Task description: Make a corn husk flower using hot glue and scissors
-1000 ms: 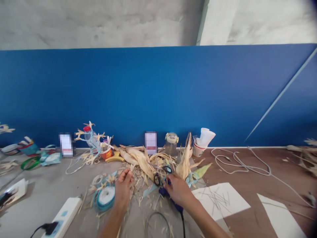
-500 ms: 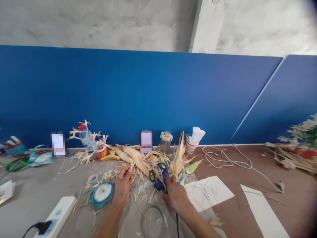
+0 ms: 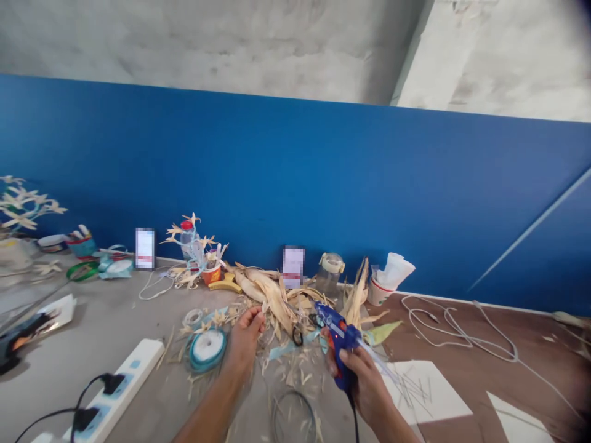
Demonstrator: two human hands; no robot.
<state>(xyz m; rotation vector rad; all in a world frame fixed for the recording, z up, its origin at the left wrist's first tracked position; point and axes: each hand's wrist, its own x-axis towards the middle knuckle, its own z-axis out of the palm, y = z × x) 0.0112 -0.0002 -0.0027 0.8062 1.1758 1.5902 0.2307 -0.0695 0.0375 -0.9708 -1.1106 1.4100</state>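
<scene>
My right hand grips a blue glue gun by its handle, lifted above the table with its nozzle pointing up and left. A clear glue stick pokes out of its back. My left hand is pinched on a small piece of dried corn husk, close to the pile of pale husks in the middle of the table. Black-handled scissors lie in the husk scraps between my two hands. A roll of teal ribbon lies just left of my left hand.
A white power strip with black plugs lies front left. A glass jar, a paper cup and a red-capped bottle with husk flowers stand along the blue partition. White cable and paper sheets lie right.
My right hand has closed on the blue glue gun and lifted it off the table. The left hand keeps its pinch. The view has swung a little to the left.
</scene>
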